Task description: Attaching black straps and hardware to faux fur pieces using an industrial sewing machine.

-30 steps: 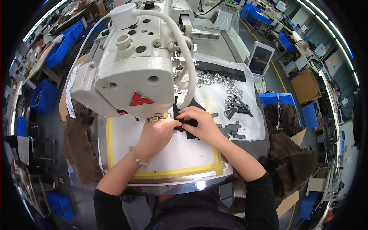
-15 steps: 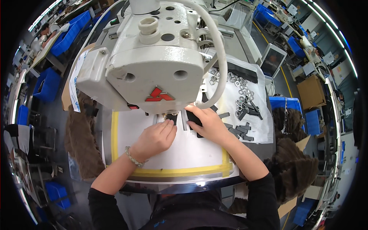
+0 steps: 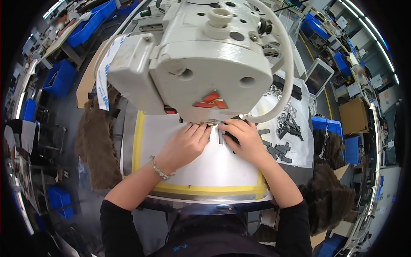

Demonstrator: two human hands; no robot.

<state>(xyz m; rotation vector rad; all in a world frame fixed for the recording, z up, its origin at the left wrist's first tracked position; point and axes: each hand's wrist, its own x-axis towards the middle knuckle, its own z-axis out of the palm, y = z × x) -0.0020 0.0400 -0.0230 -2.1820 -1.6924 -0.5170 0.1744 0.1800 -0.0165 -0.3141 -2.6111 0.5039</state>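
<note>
A white industrial sewing machine head (image 3: 201, 68) overhangs the white work sheet (image 3: 201, 171) and hides most of what lies under its needle area. Below it my left hand (image 3: 190, 139) has its fingers pressed together, tips at the needle area; whatever they press or hold is covered. My right hand (image 3: 244, 139) is closed on a black strap (image 3: 231, 137), thumb on the near side and fingers reaching under the machine. Between the two hands a narrow grey strip (image 3: 221, 138) lies on the sheet.
Several short dark strap pieces (image 3: 280, 150) and metal rings (image 3: 287, 115) lie on white paper at the right. Brown fur pieces (image 3: 96, 150) hang at the left; more fur (image 3: 327, 197) is at the right. Yellow tape (image 3: 205, 190) borders the sheet. A tablet screen (image 3: 319, 77) stands far right.
The view has shifted, so machine and table sit further right in the picture. The left fingertips now cover the dark piece seen beside them before. The right hand stays on the black strap.
</note>
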